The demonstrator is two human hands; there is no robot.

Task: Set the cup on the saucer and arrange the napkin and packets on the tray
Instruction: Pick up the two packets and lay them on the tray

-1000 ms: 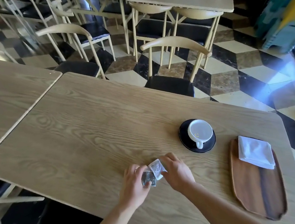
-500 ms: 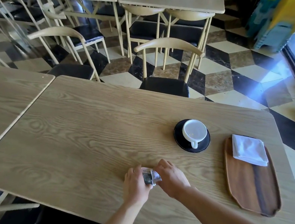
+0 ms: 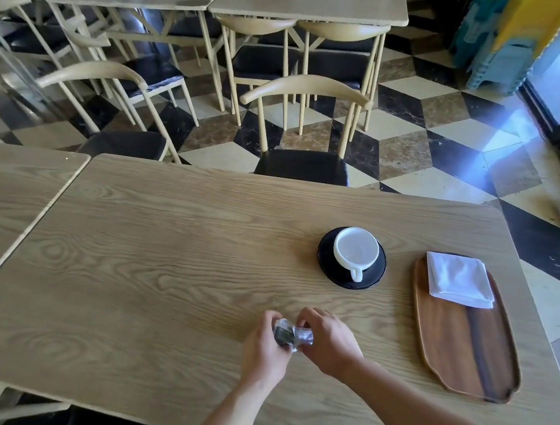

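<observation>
A white cup stands upright on a black saucer, handle pointing toward me. To its right lies a brown wooden tray with a folded white napkin on its far end. Near the table's front edge my left hand and my right hand meet, and both pinch the small packets between them. The packets look white, grey and dark, bunched together and partly hidden by my fingers.
The wooden table stretches left, and a second table butts against it. A chair stands at the far edge behind the cup. More chairs and tables fill the checkered floor beyond.
My hands have gathered the packets tighter together; the white packet that stuck up is now pressed between my fingers. The view has shifted slightly, while cup, saucer, napkin and tray stayed put.
</observation>
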